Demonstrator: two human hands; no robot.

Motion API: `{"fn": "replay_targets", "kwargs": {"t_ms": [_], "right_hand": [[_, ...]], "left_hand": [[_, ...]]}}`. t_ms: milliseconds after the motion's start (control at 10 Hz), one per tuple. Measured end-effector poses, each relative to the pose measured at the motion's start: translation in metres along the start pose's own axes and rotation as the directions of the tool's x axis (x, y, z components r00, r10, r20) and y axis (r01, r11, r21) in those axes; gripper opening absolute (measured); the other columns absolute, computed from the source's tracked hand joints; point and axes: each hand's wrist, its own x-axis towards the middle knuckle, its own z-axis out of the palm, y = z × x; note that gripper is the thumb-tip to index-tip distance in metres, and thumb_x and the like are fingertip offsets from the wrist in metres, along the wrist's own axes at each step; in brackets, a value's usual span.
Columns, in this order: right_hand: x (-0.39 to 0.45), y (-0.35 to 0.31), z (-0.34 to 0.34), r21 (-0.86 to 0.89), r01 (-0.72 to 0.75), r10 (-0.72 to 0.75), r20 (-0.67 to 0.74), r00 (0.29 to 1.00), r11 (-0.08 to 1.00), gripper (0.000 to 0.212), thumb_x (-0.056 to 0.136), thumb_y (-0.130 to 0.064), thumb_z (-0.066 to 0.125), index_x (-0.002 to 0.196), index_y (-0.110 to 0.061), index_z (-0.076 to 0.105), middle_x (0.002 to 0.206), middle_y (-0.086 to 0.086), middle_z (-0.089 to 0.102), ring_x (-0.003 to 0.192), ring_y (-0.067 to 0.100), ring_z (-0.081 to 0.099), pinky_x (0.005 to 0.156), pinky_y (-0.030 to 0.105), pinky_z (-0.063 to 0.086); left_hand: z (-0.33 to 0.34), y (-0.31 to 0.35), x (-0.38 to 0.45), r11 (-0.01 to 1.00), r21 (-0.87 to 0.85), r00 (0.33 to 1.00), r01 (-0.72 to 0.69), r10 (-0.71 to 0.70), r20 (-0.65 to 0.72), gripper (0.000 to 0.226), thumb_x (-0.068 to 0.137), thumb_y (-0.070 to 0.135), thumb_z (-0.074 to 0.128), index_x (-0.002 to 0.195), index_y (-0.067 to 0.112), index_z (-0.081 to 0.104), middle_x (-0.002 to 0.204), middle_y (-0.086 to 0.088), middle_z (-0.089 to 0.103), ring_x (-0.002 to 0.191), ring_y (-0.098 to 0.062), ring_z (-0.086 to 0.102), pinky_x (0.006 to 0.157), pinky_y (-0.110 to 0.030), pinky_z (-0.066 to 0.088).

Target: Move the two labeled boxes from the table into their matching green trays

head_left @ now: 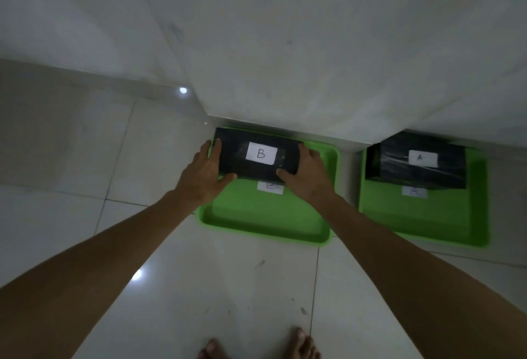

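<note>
A black box with a white label B is held over the far half of the left green tray, partly covering that tray's own B label. My left hand grips the box's left end and my right hand grips its right end. Whether the box touches the tray floor I cannot tell. A second black box labeled A lies in the back of the right green tray, just behind the tray's A label.
Both trays sit on a glossy white tiled floor, pushed against the base of a white wall. My bare toes show at the bottom edge. More tiled floor stretches to the left of the trays.
</note>
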Motion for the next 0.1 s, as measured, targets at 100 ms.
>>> {"fn": "replay_targets", "kwargs": {"t_ms": [100], "right_hand": [[-0.0309, -0.0219, -0.0369, -0.015, 0.014, -0.014, 0.019, 1.0, 1.0, 0.072, 0.088, -0.034, 0.072, 0.149, -0.013, 0.042, 0.141, 0.015, 0.05, 0.123, 0.03, 0.055, 0.102, 0.034, 0.046]], "left_hand": [[-0.0325, 0.0243, -0.035, 0.998, 0.005, 0.996, -0.057, 0.056, 0.067, 0.088, 0.093, 0.047, 0.057, 0.157, 0.012, 0.007, 0.163, -0.013, 0.021, 0.145, -0.032, 0.028, 0.112, -0.05, 0.036]]}}
